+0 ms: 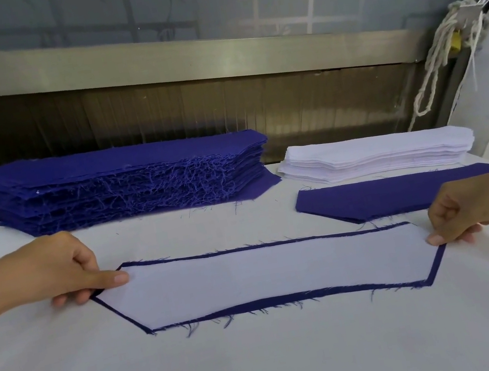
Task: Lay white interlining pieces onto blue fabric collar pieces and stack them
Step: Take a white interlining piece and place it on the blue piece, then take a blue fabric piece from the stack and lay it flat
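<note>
A white interlining piece (269,276) lies on a blue collar piece (270,302) in the middle of the table, with a thin blue border showing all round. My left hand (55,271) pinches the pair at its left end, thumb on top and fingers under the edge. My right hand (469,207) pinches the right end in the same way. A tall stack of blue collar pieces (125,182) stands at the back left. A lower stack of white interlining pieces (375,154) stands at the back right. A single blue collar piece (379,199) lies flat in front of the white stack.
The table (267,361) is covered in white cloth. Behind it run a dark wall panel and a metal ledge (181,56). White cords (442,52) hang at the back right beside a white post.
</note>
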Available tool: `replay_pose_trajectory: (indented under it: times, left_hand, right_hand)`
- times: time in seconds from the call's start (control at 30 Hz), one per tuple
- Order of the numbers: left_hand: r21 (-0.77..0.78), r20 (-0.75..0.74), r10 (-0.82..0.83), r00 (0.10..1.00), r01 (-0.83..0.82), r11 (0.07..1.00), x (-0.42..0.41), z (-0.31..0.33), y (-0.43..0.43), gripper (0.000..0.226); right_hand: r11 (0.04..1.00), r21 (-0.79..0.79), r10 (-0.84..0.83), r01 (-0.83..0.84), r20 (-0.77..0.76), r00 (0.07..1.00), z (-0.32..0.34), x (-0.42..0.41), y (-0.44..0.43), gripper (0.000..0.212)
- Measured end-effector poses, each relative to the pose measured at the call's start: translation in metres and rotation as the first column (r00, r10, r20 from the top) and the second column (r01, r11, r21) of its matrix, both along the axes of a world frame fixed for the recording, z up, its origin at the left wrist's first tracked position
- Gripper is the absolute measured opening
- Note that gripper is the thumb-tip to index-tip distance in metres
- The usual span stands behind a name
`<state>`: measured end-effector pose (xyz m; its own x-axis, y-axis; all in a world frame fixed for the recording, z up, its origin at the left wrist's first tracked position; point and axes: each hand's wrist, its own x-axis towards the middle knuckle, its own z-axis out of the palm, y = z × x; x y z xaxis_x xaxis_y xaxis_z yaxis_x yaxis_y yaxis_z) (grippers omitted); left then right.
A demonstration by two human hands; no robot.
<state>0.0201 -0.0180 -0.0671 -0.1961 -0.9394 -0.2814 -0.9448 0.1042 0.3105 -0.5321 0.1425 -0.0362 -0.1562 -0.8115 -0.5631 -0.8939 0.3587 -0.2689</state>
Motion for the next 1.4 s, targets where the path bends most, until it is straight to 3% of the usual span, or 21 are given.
replay_pose_trajectory:
  times: [0.1, 0.17, 0.3, 0.37, 0.47, 0.63, 0.73, 0.97, 1.27, 1.4]
  left_hand:
    - [-0.082, -0.028, -0.008, 1.000, 0.005, 0.997, -0.002, 0.005, 0.002, 0.060]
    - [-0.249, -0.141, 0.006, 0.990, -0.042, 0.968, -0.001, 0.012, 0.000, 0.054]
    - [-0.657, -0.349, -0.074, 0.934, -0.188, 0.730, 0.001, 0.029, -0.011, 0.051]
    - [-0.730, -0.406, -0.128, 0.905, -0.237, 0.641, -0.002, 0.039, -0.020, 0.040]
    - [-0.774, -0.327, -0.150, 0.933, -0.173, 0.609, -0.008, 0.051, -0.041, 0.027]
    - [-0.748, -0.242, -0.067, 0.968, -0.142, 0.649, 0.000, 0.060, -0.085, 0.024]
    - [-0.685, -0.181, 0.010, 0.983, -0.134, 0.716, 0.011, 0.065, -0.104, 0.025]
    - [-0.542, -0.031, 0.068, 0.997, -0.074, 0.837, 0.026, 0.078, -0.121, 0.030]
    - [-0.440, -0.077, -0.007, 0.997, -0.028, 0.898, 0.026, 0.079, -0.130, 0.036]
    - [-0.429, -0.090, -0.020, 0.996, -0.021, 0.903, 0.027, 0.077, -0.132, 0.036]
  right_hand:
    - [1.000, 0.014, 0.010, -0.010, -0.001, 1.000, 0.003, -0.005, 0.000, 0.047]
    - [1.000, -0.023, 0.002, -0.002, 0.024, 1.000, 0.008, -0.001, -0.003, 0.047]
    - [0.963, -0.263, -0.024, 0.060, 0.138, 0.990, 0.018, 0.028, -0.029, 0.034]
    - [0.927, -0.371, -0.018, 0.057, 0.108, 0.994, 0.022, 0.052, -0.053, 0.029]
    - [0.833, -0.548, -0.038, 0.074, 0.076, 0.996, 0.030, 0.089, -0.096, 0.018]
    - [0.655, -0.735, -0.027, 0.175, 0.209, 0.977, 0.037, 0.147, -0.166, 0.018]
    - [0.608, -0.775, -0.040, 0.171, 0.185, 0.982, 0.035, 0.169, -0.198, 0.010]
    - [0.664, -0.739, -0.159, 0.109, 0.003, 0.987, 0.030, 0.186, -0.241, 0.038]
    - [0.684, -0.698, -0.183, 0.212, 0.117, 0.976, 0.026, 0.180, -0.257, 0.037]
    - [0.626, -0.728, -0.158, 0.281, 0.235, 0.959, 0.025, 0.180, -0.260, 0.027]
